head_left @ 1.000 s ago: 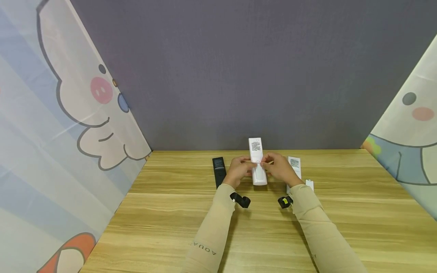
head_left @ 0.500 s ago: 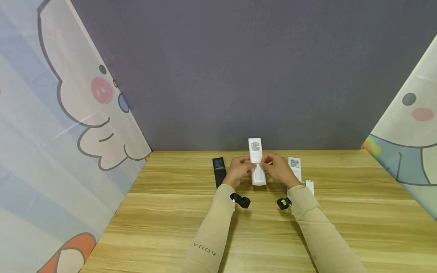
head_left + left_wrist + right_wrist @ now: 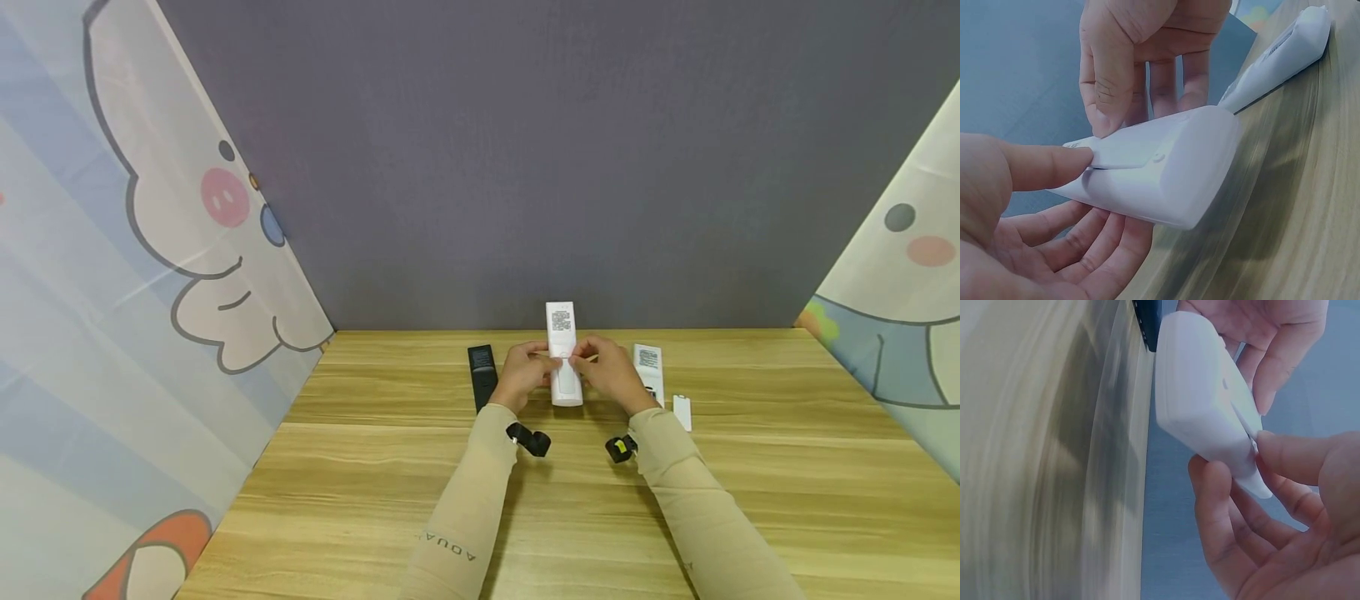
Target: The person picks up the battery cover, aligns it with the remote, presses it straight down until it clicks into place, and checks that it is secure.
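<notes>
Both hands hold a white remote control (image 3: 561,333) back side up above the table, its printed label toward the far wall. My left hand (image 3: 525,372) grips its left side, thumb on the back and fingers underneath. From the other side my right hand (image 3: 609,372) grips it too, its thumb near the top end of the battery cover (image 3: 1138,145). A thin dark gap shows along one edge of that cover in the left wrist view. In the right wrist view, the right thumb presses at the cover's edge while the fingers support the remote's underside.
A black remote control (image 3: 482,373) lies left of the left hand. Beyond the right hand lies a second white remote control (image 3: 648,358), a dark opening in its back, partly behind the wrist. Beside it is a loose white battery cover (image 3: 682,412). A grey wall (image 3: 555,167) borders the wooden table (image 3: 337,500).
The right wrist has shifted slightly left, uncovering more of the second white remote control. Both hands keep their grip on the held remote control, which has barely moved.
</notes>
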